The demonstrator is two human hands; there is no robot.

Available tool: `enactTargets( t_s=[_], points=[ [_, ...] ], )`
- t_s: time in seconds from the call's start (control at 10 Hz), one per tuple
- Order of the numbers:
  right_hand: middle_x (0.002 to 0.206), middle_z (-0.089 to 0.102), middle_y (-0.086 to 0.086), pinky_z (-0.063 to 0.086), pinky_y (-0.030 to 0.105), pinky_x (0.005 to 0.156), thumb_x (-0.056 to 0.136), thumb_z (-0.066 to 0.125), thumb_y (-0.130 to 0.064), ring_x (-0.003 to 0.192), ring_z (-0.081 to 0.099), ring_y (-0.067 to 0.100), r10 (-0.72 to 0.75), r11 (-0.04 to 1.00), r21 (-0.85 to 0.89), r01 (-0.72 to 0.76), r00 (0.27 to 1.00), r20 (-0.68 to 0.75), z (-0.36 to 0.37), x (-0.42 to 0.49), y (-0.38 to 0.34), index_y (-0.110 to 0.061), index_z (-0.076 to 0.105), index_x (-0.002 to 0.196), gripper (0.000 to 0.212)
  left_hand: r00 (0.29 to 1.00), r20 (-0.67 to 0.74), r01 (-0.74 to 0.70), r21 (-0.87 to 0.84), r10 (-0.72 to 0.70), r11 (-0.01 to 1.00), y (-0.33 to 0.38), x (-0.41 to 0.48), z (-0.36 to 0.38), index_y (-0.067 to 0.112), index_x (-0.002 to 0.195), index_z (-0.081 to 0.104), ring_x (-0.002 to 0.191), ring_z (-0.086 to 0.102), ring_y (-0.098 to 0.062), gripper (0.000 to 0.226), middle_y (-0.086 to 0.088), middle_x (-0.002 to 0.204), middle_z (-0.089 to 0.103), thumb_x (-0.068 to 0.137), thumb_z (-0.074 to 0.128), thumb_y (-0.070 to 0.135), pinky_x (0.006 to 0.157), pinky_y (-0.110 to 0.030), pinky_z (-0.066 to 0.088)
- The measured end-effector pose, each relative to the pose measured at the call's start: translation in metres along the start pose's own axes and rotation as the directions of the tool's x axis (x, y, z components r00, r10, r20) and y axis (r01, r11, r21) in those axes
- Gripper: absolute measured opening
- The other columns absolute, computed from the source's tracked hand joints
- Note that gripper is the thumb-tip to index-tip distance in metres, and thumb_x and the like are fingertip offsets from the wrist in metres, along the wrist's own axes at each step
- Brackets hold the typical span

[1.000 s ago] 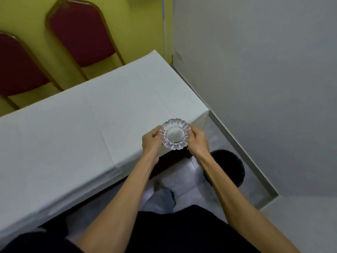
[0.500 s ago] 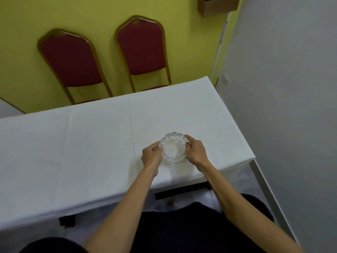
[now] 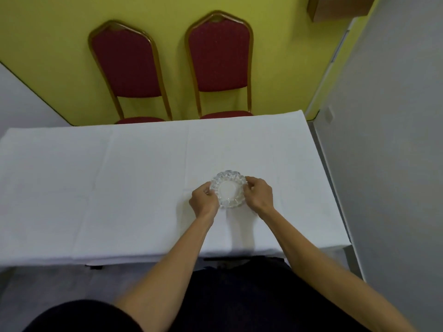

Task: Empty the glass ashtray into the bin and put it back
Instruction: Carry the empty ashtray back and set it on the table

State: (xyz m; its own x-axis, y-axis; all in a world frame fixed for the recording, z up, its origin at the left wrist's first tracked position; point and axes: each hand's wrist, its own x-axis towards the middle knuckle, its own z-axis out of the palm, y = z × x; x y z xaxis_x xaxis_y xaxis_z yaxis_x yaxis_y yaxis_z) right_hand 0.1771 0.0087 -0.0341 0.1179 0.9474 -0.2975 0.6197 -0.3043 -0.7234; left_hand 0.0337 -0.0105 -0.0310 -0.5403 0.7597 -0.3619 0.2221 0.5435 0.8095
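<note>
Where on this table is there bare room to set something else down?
Nearly all of the white tablecloth is bare: the whole stretch left of the left hand, and the strip between the glass ashtray and the two red chairs. Only the spot around the ashtray, flanked by the right hand, is crowded.

brown wooden wall box (image 3: 340, 7): cut by top edge | red padded chairs (image 3: 219, 68): seats hidden behind white-clothed bench (image 3: 119, 188) | bench left end: out of frame

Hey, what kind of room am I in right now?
Probably a function or meeting room: a long table under a white cloth, two red padded banquet chairs against a yellow wall, and a glass ashtray held between both hands.
</note>
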Motion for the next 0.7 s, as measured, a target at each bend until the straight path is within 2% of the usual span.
enactTargets(
  t_s=[0.1,0.2,0.3,0.4,0.5,0.6,0.7],
  points=[
    [0.084,0.073,0.008,0.054,0.039,0.073,0.091,0.043,-0.013,0.08,0.065,0.027,0.007,1.0,0.011,-0.007,1.0,-0.018,-0.004,0.008,-0.004,-0.012,0.07,0.091,0.027,1.0,-0.007,0.015,0.01,-0.015,1.0,0.003,0.007,0.006,0.004,0.103,0.074,0.08,0.054,-0.018,0.026,0.006,0.086,0.059,0.09,0.053,-0.003,0.079,-0.02,0.046],
    [0.094,0.075,0.006,0.057,0.039,0.08,0.091,0.043,-0.013,0.089,0.066,0.026,0.009,0.999,0.031,-0.009,1.0,-0.002,-0.006,0.012,-0.002,-0.016,0.072,0.099,0.03,1.0,0.006,-0.023,0.023,0.023,0.999,0.005,0.004,0.007,0.035,0.085,0.055,0.078,0.048,-0.016,0.038,0.005,0.083,0.053,0.089,0.053,-0.003,0.073,-0.021,0.045],
    [0.099,0.076,0.006,0.055,0.035,0.082,0.092,0.044,-0.013,0.092,0.066,0.026,0.005,1.0,0.026,-0.006,1.0,0.025,-0.008,0.013,-0.002,-0.015,0.073,0.106,0.032,1.0,-0.011,-0.006,0.018,0.007,1.0,0.004,0.003,0.007,0.003,0.08,0.048,0.078,0.051,-0.016,0.012,0.005,0.082,0.055,0.089,0.054,-0.002,0.079,-0.022,0.044],
    [0.093,0.075,0.006,0.056,0.038,0.08,0.089,0.044,-0.012,0.089,0.066,0.027,-0.016,1.0,0.02,0.015,0.999,0.03,-0.007,0.017,0.002,-0.012,0.071,0.099,0.029,0.999,-0.019,-0.044,0.044,0.045,0.998,0.003,0.003,0.009,0.025,0.077,0.043,0.074,0.04,-0.015,0.031,0.006,0.08,0.045,0.087,0.052,-0.002,0.07,-0.023,0.038],
    [0.081,0.068,0.007,0.049,0.035,0.068,0.089,0.043,-0.009,0.08,0.06,0.029,-0.036,0.999,-0.006,0.036,0.998,0.044,-0.01,0.021,0.002,-0.009,0.064,0.083,0.022,0.998,-0.018,-0.053,0.045,0.054,0.998,0.009,0.003,0.007,0.024,0.077,0.046,0.074,0.039,-0.014,0.029,0.007,0.081,0.046,0.089,0.052,-0.001,0.073,-0.019,0.038],
    [0.107,0.07,0.013,0.049,0.035,0.084,0.095,0.044,-0.012,0.106,0.063,0.034,-0.032,0.999,-0.023,0.034,0.996,0.078,-0.011,0.025,-0.003,-0.01,0.068,0.112,0.03,0.996,0.006,-0.086,0.087,0.085,0.993,0.01,0.006,0.004,0.022,0.073,0.041,0.07,0.03,-0.015,0.029,0.005,0.075,0.038,0.087,0.046,-0.004,0.066,-0.02,0.034],
    [0.135,0.061,0.018,0.047,0.04,0.101,0.097,0.047,-0.022,0.127,0.057,0.034,-0.03,0.997,-0.062,0.037,0.993,0.113,-0.02,0.041,-0.018,-0.005,0.05,0.142,0.048,0.991,0.063,-0.127,0.156,0.118,0.98,0.034,0.012,0.0,0.018,0.063,0.032,0.062,0.02,-0.017,0.028,0.001,0.063,0.025,0.083,0.038,-0.001,0.054,-0.027,0.021]
  ],
)
